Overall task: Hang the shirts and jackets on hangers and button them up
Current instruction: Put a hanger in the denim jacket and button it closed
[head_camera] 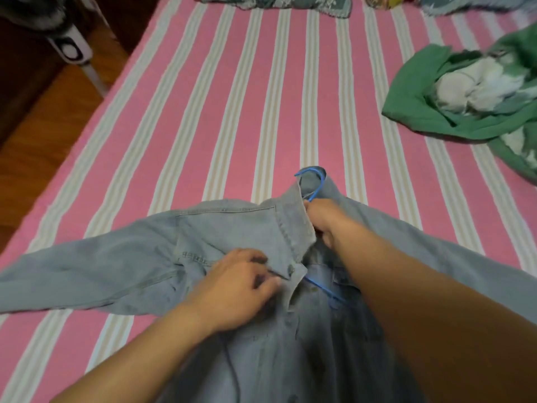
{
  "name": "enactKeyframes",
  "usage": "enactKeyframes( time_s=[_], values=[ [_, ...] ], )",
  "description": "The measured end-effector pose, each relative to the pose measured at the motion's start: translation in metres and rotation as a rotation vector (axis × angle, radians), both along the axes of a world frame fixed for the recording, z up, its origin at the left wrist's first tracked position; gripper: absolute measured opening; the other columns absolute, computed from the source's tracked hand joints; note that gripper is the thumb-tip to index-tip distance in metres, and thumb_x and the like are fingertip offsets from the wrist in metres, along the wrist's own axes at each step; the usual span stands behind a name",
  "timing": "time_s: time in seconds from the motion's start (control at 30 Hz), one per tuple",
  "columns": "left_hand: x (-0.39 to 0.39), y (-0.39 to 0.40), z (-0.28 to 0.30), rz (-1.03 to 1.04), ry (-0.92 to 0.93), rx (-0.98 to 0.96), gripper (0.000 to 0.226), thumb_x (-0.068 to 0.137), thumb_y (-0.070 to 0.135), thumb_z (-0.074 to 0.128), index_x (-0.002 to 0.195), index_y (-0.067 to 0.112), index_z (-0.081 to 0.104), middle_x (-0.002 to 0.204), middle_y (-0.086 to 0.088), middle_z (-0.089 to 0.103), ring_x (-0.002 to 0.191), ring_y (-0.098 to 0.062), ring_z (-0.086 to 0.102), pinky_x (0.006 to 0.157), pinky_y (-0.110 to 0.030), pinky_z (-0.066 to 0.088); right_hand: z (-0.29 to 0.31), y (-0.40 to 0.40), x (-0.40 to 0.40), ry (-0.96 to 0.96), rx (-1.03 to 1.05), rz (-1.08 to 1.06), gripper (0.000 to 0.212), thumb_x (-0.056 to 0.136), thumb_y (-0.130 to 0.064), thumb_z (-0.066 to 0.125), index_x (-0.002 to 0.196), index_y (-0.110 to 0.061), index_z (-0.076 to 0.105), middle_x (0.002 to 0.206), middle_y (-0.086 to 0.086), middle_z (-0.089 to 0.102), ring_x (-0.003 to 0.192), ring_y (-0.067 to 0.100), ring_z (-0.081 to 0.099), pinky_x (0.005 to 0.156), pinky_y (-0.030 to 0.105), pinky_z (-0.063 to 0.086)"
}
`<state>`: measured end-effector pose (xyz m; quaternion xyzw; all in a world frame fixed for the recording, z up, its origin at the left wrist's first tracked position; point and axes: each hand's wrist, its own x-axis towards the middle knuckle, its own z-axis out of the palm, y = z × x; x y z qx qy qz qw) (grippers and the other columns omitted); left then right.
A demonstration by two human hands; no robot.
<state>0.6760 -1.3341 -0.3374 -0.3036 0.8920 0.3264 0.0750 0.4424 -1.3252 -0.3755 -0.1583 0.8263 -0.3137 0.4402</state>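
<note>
Jacket: one pale denim jacket (232, 234) lies front-up on the striped bed (220, 112), sleeves spread to both sides, collar pointing away from the person.
Hanger: one blue hanger (315, 184) sits inside the jacket; its hook pokes out at the collar and a length of its bar shows in the open front below.
Left hand: the left hand (235, 289) pinches the left front edge just beside a metal button (290, 268), fingers curled on the cloth.
Right hand: the right hand (322, 219) reaches into the neck opening at the base of the hook, fingers curled; whether it grips the wire or only the collar I cannot tell.
Stage: judging by the open front, the hanger is being seated and buttoning is not yet begun.
Risk, hanger: the hook appears off-centre against the collar; if the shoulders are not set evenly on the bar, one side may slip off when lifted.
Risk, placket: the turned-back left edge could be fastened to the wrong hole, leaving the front skewed.
Risk, denim: stiff cloth probably resists the button, so a pinch may slide.
Count, garments: one denim jacket in hand, one green garment (412, 103) crumpled well apart at the right.
Count, hands: two, both on the jacket.
Count, hangers seen: one.
Count, buttons clearly seen: one; others are too blurred.
</note>
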Motion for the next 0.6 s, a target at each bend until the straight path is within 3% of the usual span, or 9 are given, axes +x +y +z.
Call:
enactKeyframes(
  time_s=[0.03, 0.1, 0.2, 0.23, 0.3, 0.37, 0.43, 0.5, 0.6],
  values=[
    [0.005, -0.019, -0.004, 0.11, 0.029, 0.003, 0.045, 0.092, 0.054, 0.04, 0.097, 0.024, 0.073, 0.125, 0.006, 0.063, 0.122, -0.018, 0.055, 0.107, -0.035, 0.042, -0.004, -0.003, 0.002, -0.019, -0.033, -0.028, 0.025, 0.095, -0.025, 0.058, 0.099, -0.004, 0.071, 0.102, 0.01, 0.074, 0.094, 0.031, 0.07, 0.08, 0.04, 0.057],
    [0.006, -0.061, -0.02, 0.241, 0.069, -0.189, 0.036, 0.099, 0.039, 0.044, 0.115, 0.019, 0.069, 0.123, -0.002, 0.065, 0.119, -0.027, 0.058, 0.104, -0.04, 0.044, -0.011, -0.009, 0.003, -0.05, -0.122, -0.08, 0.024, 0.089, -0.026, 0.061, 0.097, -0.007, 0.073, 0.093, 0.008, 0.076, 0.091, 0.031, 0.072, 0.085, 0.047, 0.06],
    [-0.015, -0.109, -0.037, 0.111, -0.002, -0.339, 0.043, 0.105, 0.039, 0.041, 0.141, 0.02, 0.054, 0.139, -0.006, 0.058, 0.128, -0.03, 0.052, 0.109, -0.044, 0.038, -0.004, -0.014, 0.011, -0.049, -0.21, -0.03, 0.021, 0.095, -0.013, 0.052, 0.095, -0.002, 0.07, 0.083, 0.009, 0.068, 0.077, 0.023, 0.063, 0.073, 0.035, 0.053],
    [-0.025, -0.118, -0.041, 0.03, -0.026, -0.316, 0.04, 0.106, 0.041, 0.04, 0.139, 0.023, 0.054, 0.136, -0.005, 0.06, 0.126, -0.029, 0.054, 0.106, -0.044, 0.039, -0.002, -0.013, 0.013, -0.024, -0.238, 0.03, 0.02, 0.097, -0.011, 0.05, 0.093, 0.0, 0.067, 0.08, 0.012, 0.064, 0.076, 0.022, 0.058, 0.069, 0.034, 0.047],
    [-0.036, -0.125, -0.046, -0.089, -0.027, -0.269, 0.029, 0.106, 0.042, 0.039, 0.112, 0.022, 0.06, 0.112, -0.005, 0.067, 0.106, -0.032, 0.06, 0.084, -0.039, 0.042, 0.001, -0.007, 0.012, -0.004, -0.261, 0.198, 0.018, 0.098, -0.01, 0.052, 0.087, -0.004, 0.066, 0.078, 0.012, 0.06, 0.075, 0.021, 0.052, 0.068, 0.036, 0.043],
    [-0.034, -0.129, -0.047, -0.134, 0.052, -0.253, 0.037, 0.103, 0.045, 0.036, 0.092, 0.018, 0.058, 0.091, -0.006, 0.063, 0.089, -0.031, 0.058, 0.069, -0.036, 0.035, 0.007, 0.0, 0.0, 0.016, -0.29, 0.324, 0.033, 0.096, -0.001, 0.051, 0.086, -0.024, 0.072, 0.078, 0.003, 0.067, 0.076, 0.021, 0.058, 0.073, 0.041, 0.051],
    [-0.025, -0.132, -0.048, -0.168, 0.115, -0.244, 0.051, 0.097, 0.057, 0.03, 0.092, 0.017, 0.061, 0.086, -0.002, 0.058, 0.084, -0.026, 0.054, 0.068, -0.037, 0.038, 0.008, 0.001, -0.027, 0.269, -0.209, 0.528, 0.049, 0.09, 0.004, 0.046, 0.105, -0.038, 0.069, 0.096, -0.004, 0.071, 0.089, 0.024, 0.065, 0.085, 0.043, 0.054],
    [-0.016, -0.135, -0.048, -0.204, 0.142, -0.237, 0.06, 0.094, 0.07, 0.024, 0.095, 0.023, 0.061, 0.086, 0.004, 0.054, 0.084, -0.021, 0.053, 0.07, -0.037, 0.043, 0.011, 0.0, -0.047, 0.514, 0.01, 0.937, 0.043, 0.09, -0.007, 0.052, 0.124, -0.032, 0.061, 0.12, -0.001, 0.068, 0.109, 0.028, 0.064, 0.093, 0.042, 0.051],
    [-0.012, -0.141, -0.045, -0.21, 0.115, -0.265, 0.065, 0.091, 0.079, 0.007, 0.097, 0.033, 0.052, 0.088, 0.011, 0.048, 0.086, -0.017, 0.052, 0.07, -0.036, 0.045, 0.01, 0.012, -0.058, 0.665, 0.155, 1.304, 0.027, 0.09, -0.013, 0.059, 0.114, -0.024, 0.062, 0.111, 0.003, 0.064, 0.104, 0.031, 0.062, 0.085, 0.04, 0.05]
  ],
)
